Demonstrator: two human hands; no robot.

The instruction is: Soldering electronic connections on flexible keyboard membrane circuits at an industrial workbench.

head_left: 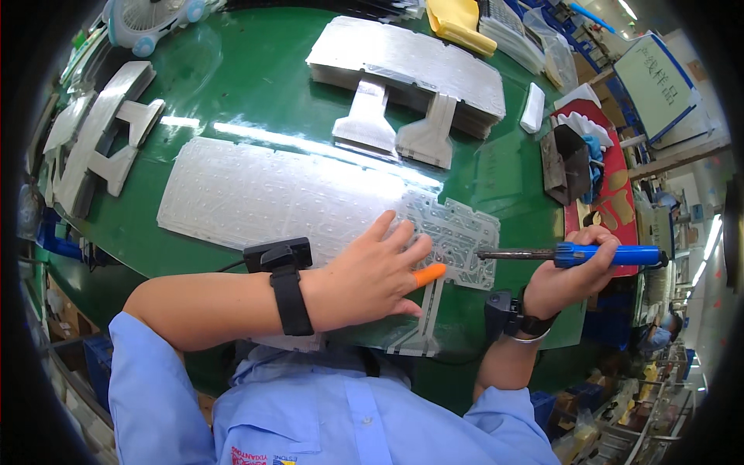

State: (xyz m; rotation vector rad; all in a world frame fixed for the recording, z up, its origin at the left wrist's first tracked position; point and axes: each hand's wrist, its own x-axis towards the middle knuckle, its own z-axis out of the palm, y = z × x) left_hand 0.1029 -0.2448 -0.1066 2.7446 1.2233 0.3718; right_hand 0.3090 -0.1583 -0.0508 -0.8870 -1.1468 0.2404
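A clear, thin membrane circuit sheet (248,186) lies across the green table, its printed traces showing at the right end and a narrow tail reaching toward me. My left hand (372,267) rests on that sheet with the fingers spread, an orange finger cot on one of them. In my right hand (570,283) is a blue-handled soldering iron (612,256), gripped by the handle. Its metal shaft points left and its tip is over the traced end of the sheet; whether it touches cannot be told. Dark straps with small devices circle both wrists.
A tall stack of membrane sheets (411,62) with tails stands at the back, another stack (101,139) at the left. On the right are a white block (532,108), a metal box (564,164) and a red mat (616,198). A fan (151,19) and yellow cloth (459,25) sit far back.
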